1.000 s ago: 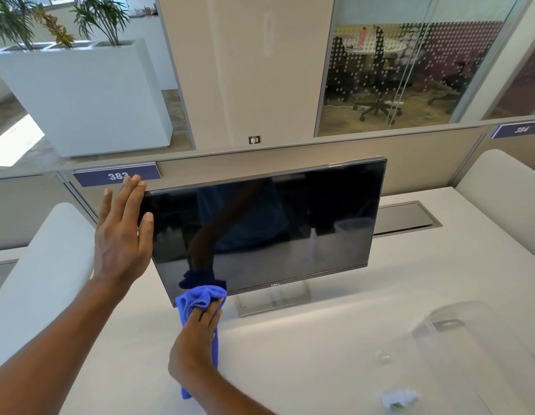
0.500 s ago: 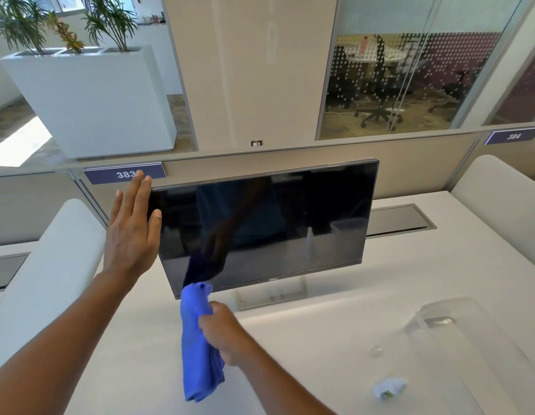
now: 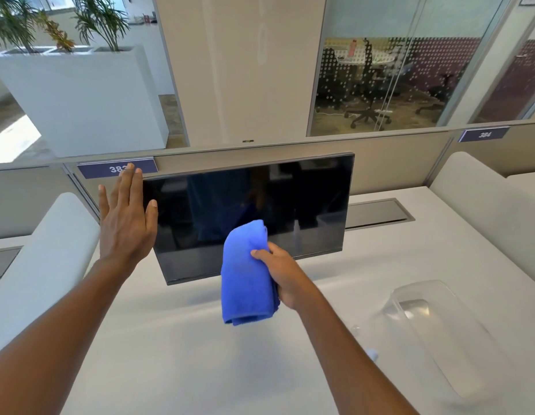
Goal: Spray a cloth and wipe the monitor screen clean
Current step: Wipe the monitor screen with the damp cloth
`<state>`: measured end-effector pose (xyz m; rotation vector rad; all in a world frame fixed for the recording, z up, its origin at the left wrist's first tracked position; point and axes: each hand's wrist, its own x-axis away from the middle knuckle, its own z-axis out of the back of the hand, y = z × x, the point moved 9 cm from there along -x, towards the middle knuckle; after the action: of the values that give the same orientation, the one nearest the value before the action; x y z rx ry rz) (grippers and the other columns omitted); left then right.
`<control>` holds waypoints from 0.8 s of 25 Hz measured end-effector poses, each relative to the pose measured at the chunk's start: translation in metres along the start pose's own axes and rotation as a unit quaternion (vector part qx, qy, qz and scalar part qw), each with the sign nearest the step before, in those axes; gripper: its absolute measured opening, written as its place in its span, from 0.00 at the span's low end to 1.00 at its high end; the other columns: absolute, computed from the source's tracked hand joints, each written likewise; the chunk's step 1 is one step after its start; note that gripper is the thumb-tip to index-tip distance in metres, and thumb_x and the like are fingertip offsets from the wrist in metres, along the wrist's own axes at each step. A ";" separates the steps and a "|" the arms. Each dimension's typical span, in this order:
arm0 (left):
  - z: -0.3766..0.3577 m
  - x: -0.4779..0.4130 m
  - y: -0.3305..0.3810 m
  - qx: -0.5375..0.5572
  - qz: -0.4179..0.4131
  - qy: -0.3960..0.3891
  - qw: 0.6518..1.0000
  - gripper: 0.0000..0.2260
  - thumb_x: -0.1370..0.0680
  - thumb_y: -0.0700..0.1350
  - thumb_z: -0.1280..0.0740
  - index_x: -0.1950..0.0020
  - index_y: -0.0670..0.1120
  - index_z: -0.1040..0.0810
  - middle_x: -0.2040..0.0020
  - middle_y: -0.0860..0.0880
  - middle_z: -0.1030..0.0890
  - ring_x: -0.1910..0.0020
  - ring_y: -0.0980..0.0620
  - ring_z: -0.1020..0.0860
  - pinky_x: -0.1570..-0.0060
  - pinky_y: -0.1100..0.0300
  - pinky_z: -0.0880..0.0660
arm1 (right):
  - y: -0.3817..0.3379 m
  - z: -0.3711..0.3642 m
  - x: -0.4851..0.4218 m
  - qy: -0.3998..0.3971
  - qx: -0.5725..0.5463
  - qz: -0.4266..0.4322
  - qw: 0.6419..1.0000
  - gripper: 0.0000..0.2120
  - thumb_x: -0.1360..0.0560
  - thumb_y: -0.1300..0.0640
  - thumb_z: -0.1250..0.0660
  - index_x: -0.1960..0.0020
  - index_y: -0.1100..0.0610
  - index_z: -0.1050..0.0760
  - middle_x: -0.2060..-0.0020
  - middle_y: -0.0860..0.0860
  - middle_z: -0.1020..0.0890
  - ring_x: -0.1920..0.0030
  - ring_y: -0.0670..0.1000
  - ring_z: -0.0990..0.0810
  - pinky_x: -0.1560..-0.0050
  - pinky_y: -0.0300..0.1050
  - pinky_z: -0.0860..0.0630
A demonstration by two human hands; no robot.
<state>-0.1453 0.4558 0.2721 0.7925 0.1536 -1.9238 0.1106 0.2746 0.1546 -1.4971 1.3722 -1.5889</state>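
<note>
White desk [image 3: 200, 354], beige partition [image 3: 395, 163], white planter [image 3: 80, 103], glass-walled office [image 3: 380, 85] behind.

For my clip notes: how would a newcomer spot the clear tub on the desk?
Start at the black monitor in the middle of the white desk. Look right and nearer the camera: the tub sits there, past the right hand holding the blue cloth. Its clear, rounded walls set it apart from the opaque things around it.

Colours logged: bright-blue microfibre cloth [image 3: 245, 274], plain, unpatterned; glossy black flat monitor screen [image 3: 305, 205]; matt white worktop [image 3: 200, 354]; purple desk-number plate [image 3: 92, 171] with white digits; white box planter [image 3: 80, 100] holding green fronds; glass wall panel [image 3: 365, 85] patterned with white dots; beige divider panel [image 3: 395, 163].
</note>
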 end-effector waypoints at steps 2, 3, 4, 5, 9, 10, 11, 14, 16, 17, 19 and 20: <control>0.004 0.001 0.001 -0.010 -0.004 -0.003 1.000 0.29 0.14 0.54 0.50 0.14 0.45 0.47 0.12 0.46 0.45 0.13 0.46 0.48 0.15 0.38 0.55 | -0.014 0.016 0.008 -0.001 -0.012 0.022 1.000 0.15 0.20 0.56 0.30 0.34 0.50 0.21 0.41 0.50 0.13 0.38 0.56 0.15 0.40 0.52 0.17; 0.005 0.002 0.001 -0.016 -0.008 -0.004 1.000 0.30 0.14 0.54 0.50 0.14 0.45 0.47 0.12 0.46 0.45 0.13 0.46 0.47 0.15 0.38 0.55 | -0.017 0.023 0.010 -0.001 -0.013 0.025 1.000 0.16 0.21 0.56 0.28 0.34 0.49 0.21 0.41 0.50 0.13 0.38 0.56 0.15 0.40 0.52 0.17; 0.006 0.002 0.002 -0.021 -0.011 -0.005 1.000 0.30 0.14 0.54 0.51 0.14 0.45 0.47 0.13 0.45 0.45 0.13 0.45 0.47 0.15 0.38 0.56 | -0.018 0.029 0.013 -0.002 -0.011 0.025 1.000 0.18 0.22 0.57 0.27 0.33 0.48 0.22 0.40 0.49 0.13 0.38 0.56 0.15 0.39 0.53 0.17; 0.007 0.003 0.002 -0.025 -0.013 -0.007 1.000 0.30 0.14 0.55 0.51 0.13 0.45 0.48 0.13 0.45 0.45 0.13 0.45 0.47 0.15 0.38 0.56 | -0.019 0.035 0.015 -0.005 -0.008 0.025 1.000 0.19 0.22 0.58 0.26 0.33 0.47 0.22 0.40 0.49 0.13 0.38 0.55 0.15 0.37 0.55 0.17; 0.007 0.008 0.008 -0.033 -0.007 0.001 0.999 0.31 0.15 0.54 0.50 0.13 0.44 0.50 0.13 0.44 0.45 0.13 0.45 0.48 0.15 0.37 0.58 | -0.016 0.057 0.019 0.009 0.034 0.012 0.999 0.17 0.19 0.61 0.31 0.32 0.50 0.23 0.38 0.52 0.15 0.36 0.57 0.17 0.31 0.62 0.21; 0.005 0.009 0.009 -0.033 -0.002 0.003 0.999 0.31 0.15 0.54 0.50 0.13 0.44 0.50 0.12 0.44 0.46 0.13 0.45 0.48 0.15 0.37 0.58 | -0.014 0.064 0.020 0.015 0.034 0.006 0.999 0.16 0.18 0.60 0.33 0.32 0.51 0.23 0.37 0.53 0.15 0.35 0.58 0.18 0.31 0.62 0.22; 0.004 0.012 0.011 -0.032 0.003 0.005 0.999 0.31 0.15 0.54 0.50 0.13 0.45 0.51 0.12 0.44 0.46 0.13 0.45 0.49 0.15 0.36 0.58 | -0.012 0.069 0.022 0.018 0.025 0.001 1.000 0.15 0.17 0.61 0.34 0.31 0.52 0.24 0.37 0.53 0.16 0.34 0.59 0.18 0.31 0.62 0.22; 0.000 0.028 0.017 -0.037 0.013 0.013 0.999 0.32 0.16 0.53 0.49 0.13 0.46 0.52 0.12 0.47 0.49 0.12 0.49 0.52 0.16 0.36 0.58 | -0.011 0.085 0.027 0.015 0.001 -0.006 1.000 0.15 0.15 0.60 0.37 0.29 0.51 0.25 0.35 0.53 0.17 0.34 0.58 0.18 0.31 0.61 0.22; -0.008 0.047 0.022 -0.041 0.025 0.008 0.999 0.32 0.15 0.53 0.50 0.13 0.47 0.52 0.12 0.48 0.49 0.12 0.49 0.52 0.16 0.36 0.58 | -0.015 0.098 0.031 0.011 0.004 -0.005 1.000 0.15 0.15 0.60 0.36 0.30 0.49 0.24 0.36 0.52 0.16 0.35 0.57 0.17 0.34 0.58 0.20; -0.014 0.058 0.026 -0.040 0.034 0.002 0.999 0.31 0.15 0.54 0.50 0.13 0.47 0.52 0.12 0.48 0.49 0.12 0.49 0.52 0.16 0.36 0.58 | -0.016 0.106 0.032 0.009 0.002 -0.004 1.000 0.15 0.16 0.59 0.35 0.31 0.49 0.24 0.37 0.52 0.15 0.36 0.56 0.17 0.36 0.58 0.19; -0.027 0.085 0.037 -0.038 0.049 -0.022 0.998 0.30 0.15 0.53 0.51 0.13 0.47 0.50 0.12 0.46 0.47 0.12 0.47 0.50 0.15 0.37 0.58 | -0.017 0.124 0.036 0.007 -0.012 -0.008 1.000 0.15 0.17 0.58 0.33 0.32 0.48 0.22 0.38 0.52 0.14 0.37 0.57 0.16 0.38 0.57 0.18; -0.035 0.099 0.046 -0.035 0.051 -0.036 0.997 0.29 0.15 0.53 0.51 0.13 0.46 0.48 0.13 0.45 0.45 0.13 0.46 0.49 0.15 0.38 0.58 | -0.017 0.133 0.039 0.002 -0.020 -0.010 1.000 0.15 0.17 0.58 0.32 0.32 0.49 0.22 0.38 0.52 0.14 0.37 0.57 0.16 0.39 0.56 0.17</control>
<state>-0.1177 0.3727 0.1974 0.6710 0.1335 -1.8379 0.2320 0.2057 0.1655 -1.5359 1.4023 -1.5875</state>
